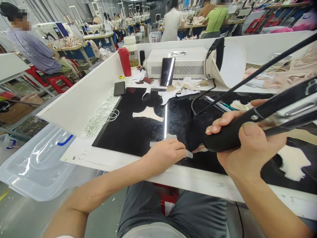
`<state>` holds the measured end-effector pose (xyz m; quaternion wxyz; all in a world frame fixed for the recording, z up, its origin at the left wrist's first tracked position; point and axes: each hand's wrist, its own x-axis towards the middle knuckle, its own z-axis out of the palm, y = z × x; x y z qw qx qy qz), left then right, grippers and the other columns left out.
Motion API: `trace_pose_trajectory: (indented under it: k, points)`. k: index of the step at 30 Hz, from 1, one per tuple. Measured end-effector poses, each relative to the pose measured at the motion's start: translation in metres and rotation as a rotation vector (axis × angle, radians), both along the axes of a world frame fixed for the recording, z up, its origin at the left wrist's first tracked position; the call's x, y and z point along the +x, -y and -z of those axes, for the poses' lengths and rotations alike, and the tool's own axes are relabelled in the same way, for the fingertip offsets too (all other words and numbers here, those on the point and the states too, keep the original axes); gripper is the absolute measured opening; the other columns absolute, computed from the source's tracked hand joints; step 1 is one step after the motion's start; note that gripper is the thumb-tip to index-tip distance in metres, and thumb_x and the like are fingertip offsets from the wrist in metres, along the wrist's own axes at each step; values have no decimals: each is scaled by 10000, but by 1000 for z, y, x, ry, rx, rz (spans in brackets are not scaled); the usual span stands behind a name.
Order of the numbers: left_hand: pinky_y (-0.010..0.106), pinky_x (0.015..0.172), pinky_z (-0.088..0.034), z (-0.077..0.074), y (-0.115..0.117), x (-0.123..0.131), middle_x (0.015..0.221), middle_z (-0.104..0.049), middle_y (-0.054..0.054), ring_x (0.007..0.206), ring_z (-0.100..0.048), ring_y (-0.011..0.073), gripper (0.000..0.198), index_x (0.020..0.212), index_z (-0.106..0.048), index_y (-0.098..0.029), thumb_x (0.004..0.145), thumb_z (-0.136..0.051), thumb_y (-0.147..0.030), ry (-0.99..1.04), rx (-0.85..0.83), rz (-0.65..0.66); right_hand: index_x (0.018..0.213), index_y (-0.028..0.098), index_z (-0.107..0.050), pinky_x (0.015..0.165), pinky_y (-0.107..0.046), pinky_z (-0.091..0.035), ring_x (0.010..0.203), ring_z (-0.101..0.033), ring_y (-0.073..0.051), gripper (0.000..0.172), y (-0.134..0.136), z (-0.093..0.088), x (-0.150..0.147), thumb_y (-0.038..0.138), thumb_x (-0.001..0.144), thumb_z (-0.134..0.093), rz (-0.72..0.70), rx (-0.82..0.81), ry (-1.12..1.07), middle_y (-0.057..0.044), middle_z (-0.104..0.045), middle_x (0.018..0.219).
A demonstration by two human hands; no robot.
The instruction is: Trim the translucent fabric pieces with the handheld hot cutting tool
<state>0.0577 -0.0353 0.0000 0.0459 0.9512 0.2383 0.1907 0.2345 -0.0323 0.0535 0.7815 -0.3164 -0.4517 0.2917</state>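
Note:
My left hand (164, 155) lies over the black mat near its front edge, fingers together on a thin whitish piece (189, 154) that shows past the fingertips. My right hand (247, 148) is wrapped round a bulky black-handled tool (228, 134) with a shiny metal bar, held above the mat. A pointed pinkish-brown tip (200, 148) shows between the tool's rounded end and my left fingertips; I cannot tell whether it belongs to the tool. Farther back, a cream curved fabric piece (148, 114) rests on the mat. Another cream piece (293, 162) lies right of my right hand.
A black cord (247, 82) crosses the right side. White elastic loops (99, 117) line the left edge. Behind stand a red cup (124, 61), a phone (167, 71), a vented white box (190, 62) and scraps (183, 89). Other people sit at sewing machines beyond.

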Motion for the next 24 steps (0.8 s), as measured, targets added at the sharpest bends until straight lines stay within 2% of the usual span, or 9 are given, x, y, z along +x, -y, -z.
trace_pose_trajectory:
  k: [9,17,24]
  points:
    - [254,785,-509,0,-1,0,1022,-675,54,941,-614,153,172,1007,-675,-141,981,-512,-94,-15,-14,12,1013,286,-537,458,-313,-499,485,-564,-150,456,3,10,4,339,667,-830,-21,18,36,69,-651,686]
    - [276,812,-523,0,0,0,994,-679,60,919,-619,155,221,1108,-677,-154,1020,-475,-163,-8,28,8,1010,338,-568,479,-341,-494,508,-559,-170,365,5,8,2,300,712,-776,2,15,67,61,-643,714]
    - [282,820,-531,2,0,0,1004,-682,69,931,-625,161,233,1090,-691,-154,1028,-473,-208,-15,54,12,1025,355,-572,474,-352,-491,510,-554,-177,368,5,10,3,310,716,-767,14,6,74,67,-633,709]
